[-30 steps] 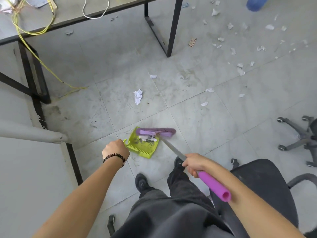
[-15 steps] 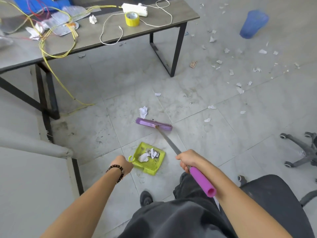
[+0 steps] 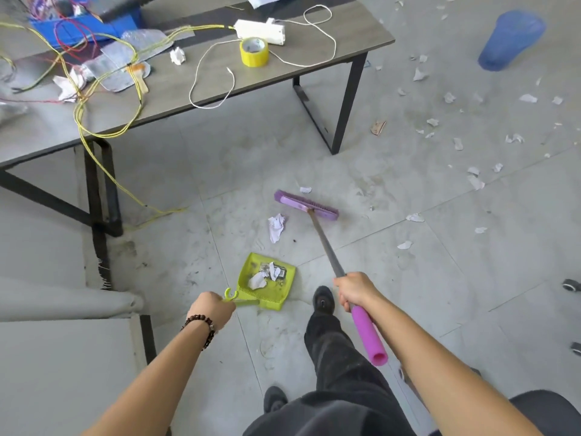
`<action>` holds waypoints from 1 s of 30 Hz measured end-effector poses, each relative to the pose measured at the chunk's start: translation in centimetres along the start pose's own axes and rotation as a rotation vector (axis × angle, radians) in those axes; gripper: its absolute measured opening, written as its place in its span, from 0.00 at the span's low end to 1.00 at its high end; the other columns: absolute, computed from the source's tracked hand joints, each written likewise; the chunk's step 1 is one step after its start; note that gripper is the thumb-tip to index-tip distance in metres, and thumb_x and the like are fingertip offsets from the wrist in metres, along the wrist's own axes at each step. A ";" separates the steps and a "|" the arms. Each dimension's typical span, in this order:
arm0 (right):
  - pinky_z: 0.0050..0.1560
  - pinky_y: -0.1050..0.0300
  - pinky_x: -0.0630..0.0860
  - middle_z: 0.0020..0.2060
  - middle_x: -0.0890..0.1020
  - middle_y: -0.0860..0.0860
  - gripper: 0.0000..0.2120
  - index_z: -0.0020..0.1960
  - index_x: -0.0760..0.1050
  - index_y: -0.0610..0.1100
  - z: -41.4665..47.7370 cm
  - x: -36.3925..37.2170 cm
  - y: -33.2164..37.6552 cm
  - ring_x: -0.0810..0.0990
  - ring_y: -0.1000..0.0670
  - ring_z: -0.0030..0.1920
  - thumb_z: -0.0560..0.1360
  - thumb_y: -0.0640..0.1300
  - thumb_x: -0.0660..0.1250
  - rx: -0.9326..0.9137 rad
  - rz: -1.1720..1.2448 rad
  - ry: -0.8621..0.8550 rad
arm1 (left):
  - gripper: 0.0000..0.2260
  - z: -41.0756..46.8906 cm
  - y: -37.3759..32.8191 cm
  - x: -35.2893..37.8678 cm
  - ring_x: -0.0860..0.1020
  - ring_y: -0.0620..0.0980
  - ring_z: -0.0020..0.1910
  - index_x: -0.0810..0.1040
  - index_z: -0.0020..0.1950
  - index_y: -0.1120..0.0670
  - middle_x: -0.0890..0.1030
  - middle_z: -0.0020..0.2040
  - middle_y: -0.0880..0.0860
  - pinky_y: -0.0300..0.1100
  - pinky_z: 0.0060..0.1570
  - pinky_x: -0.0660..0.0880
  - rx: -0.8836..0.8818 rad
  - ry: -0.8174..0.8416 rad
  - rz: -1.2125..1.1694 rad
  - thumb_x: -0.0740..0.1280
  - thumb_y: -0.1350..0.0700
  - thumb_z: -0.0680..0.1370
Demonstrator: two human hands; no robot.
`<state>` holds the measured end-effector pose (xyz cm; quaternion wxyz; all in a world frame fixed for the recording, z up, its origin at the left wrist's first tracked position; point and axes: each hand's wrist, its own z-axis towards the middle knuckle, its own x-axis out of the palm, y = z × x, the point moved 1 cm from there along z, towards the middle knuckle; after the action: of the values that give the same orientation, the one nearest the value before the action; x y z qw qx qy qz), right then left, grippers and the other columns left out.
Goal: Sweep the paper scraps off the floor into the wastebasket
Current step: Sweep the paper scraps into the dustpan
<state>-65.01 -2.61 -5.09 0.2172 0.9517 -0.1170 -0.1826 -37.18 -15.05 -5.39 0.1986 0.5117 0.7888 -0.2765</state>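
While the left hand is closed on the green dustpan's handle, the right hand is wrapped round the broom shaft. Scraps lie in the pan; a crumpled scrap sits just beyond, beside the broom head. Far right stands the blue wastebasket.

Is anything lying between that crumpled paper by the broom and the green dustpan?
Nothing visible. The crumpled paper lies on bare floor between the broom head and the dustpan, whose open edge faces it.
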 end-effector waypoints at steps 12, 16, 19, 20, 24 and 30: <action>0.38 0.49 0.82 0.28 0.81 0.43 0.15 0.53 0.75 0.37 14.9 -4.9 15.9 0.79 0.44 0.27 0.76 0.45 0.56 0.003 -0.178 -0.051 | 0.15 7.7 -10.4 -6.5 0.63 0.52 0.24 0.70 0.31 0.51 0.66 0.24 0.49 0.37 0.26 0.62 -0.071 -0.089 0.111 0.66 0.45 0.72; 0.29 0.60 0.73 0.23 0.78 0.44 0.13 0.49 0.77 0.34 14.9 -4.0 17.3 0.77 0.43 0.26 0.74 0.39 0.56 0.075 -0.326 -0.010 | 0.15 8.8 -11.3 -7.7 0.64 0.53 0.25 0.75 0.32 0.54 0.67 0.24 0.50 0.37 0.28 0.64 -0.034 -0.113 0.139 0.67 0.45 0.72; 0.32 0.57 0.73 0.25 0.78 0.42 0.10 0.45 0.76 0.33 12.5 -2.2 17.0 0.77 0.42 0.30 0.71 0.34 0.56 0.111 -0.435 0.050 | 0.13 9.6 -11.6 -9.0 0.67 0.54 0.26 0.77 0.34 0.56 0.70 0.25 0.51 0.38 0.27 0.66 -0.011 -0.104 0.158 0.66 0.49 0.74; 0.34 0.54 0.73 0.26 0.78 0.41 0.10 0.44 0.75 0.33 11.6 -1.6 16.4 0.77 0.41 0.31 0.70 0.33 0.56 0.128 -0.425 0.072 | 0.12 9.9 -11.7 -9.3 0.68 0.54 0.25 0.77 0.34 0.56 0.70 0.25 0.51 0.37 0.27 0.67 -0.010 -0.098 0.168 0.66 0.51 0.74; 0.34 0.54 0.72 0.29 0.77 0.40 0.07 0.47 0.76 0.35 8.8 -0.3 15.2 0.74 0.44 0.28 0.72 0.33 0.61 0.185 -0.319 0.110 | 0.10 11.0 -11.7 -11.2 0.70 0.54 0.26 0.73 0.33 0.55 0.72 0.28 0.52 0.38 0.29 0.67 0.040 -0.055 0.213 0.65 0.53 0.73; 0.15 0.70 0.59 0.18 0.65 0.53 0.13 0.40 0.66 0.44 3.8 -0.2 16.5 0.62 0.59 0.14 0.83 0.44 0.57 0.332 0.149 0.106 | 0.13 12.6 -10.1 -14.9 0.73 0.53 0.28 0.70 0.34 0.56 0.74 0.30 0.53 0.38 0.28 0.68 0.166 -0.043 0.309 0.65 0.51 0.74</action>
<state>-69.02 -18.46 -0.68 0.0760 0.9715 -0.2039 -0.0937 -40.16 -36.82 -3.81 0.2124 0.6356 0.6707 -0.3178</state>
